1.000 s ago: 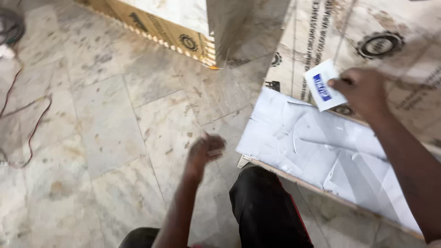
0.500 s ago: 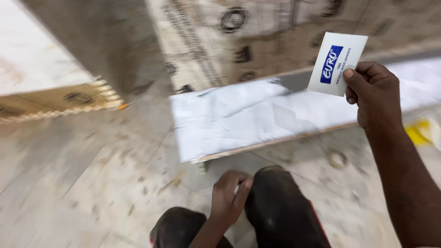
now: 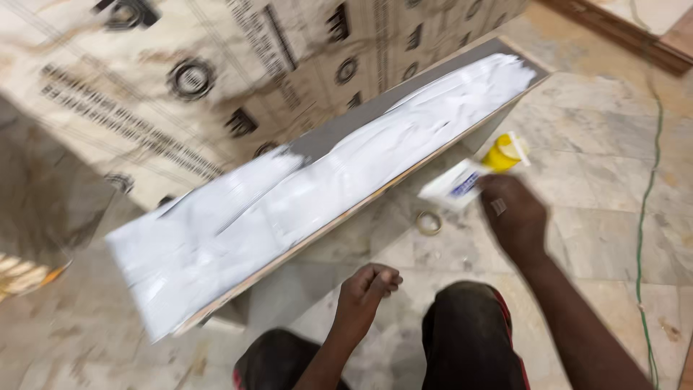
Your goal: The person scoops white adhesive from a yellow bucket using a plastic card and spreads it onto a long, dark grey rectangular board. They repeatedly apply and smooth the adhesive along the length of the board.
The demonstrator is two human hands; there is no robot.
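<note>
**A:** How far have you got with that board?

**B:** The long board (image 3: 325, 188) in front of me carries a white coat over most of its top face. At the far end and along the far edge a grey strip is bare. So I'd judge the spreading mostly done, with that strip and some evening-out left. The picture is blurred, so I can't tell how smooth the coat is.

**A:** And your hands?

**B:** My right hand (image 3: 514, 217) is down at the right, near the floor, with its fingers closed around the white sachet (image 3: 453, 185). Just beyond it sits a yellow-capped tube (image 3: 504, 152); whether I'm touching that too, I cannot tell. My left hand (image 3: 367, 287) is loosely clenched, holding nothing, near my knee (image 3: 465, 325) and just short of the board's near edge.

**A:** Count things for me.

**B:** One coated board, one sachet, one yellow-capped tube. One small roll of tape (image 3: 429, 222) lies on the marble floor (image 3: 599, 144) between the board and my right hand. One green cord (image 3: 644, 202) runs along the floor at the far right. Behind the board there is printed protective sheeting (image 3: 180, 87); I can't count its sheets.
</note>
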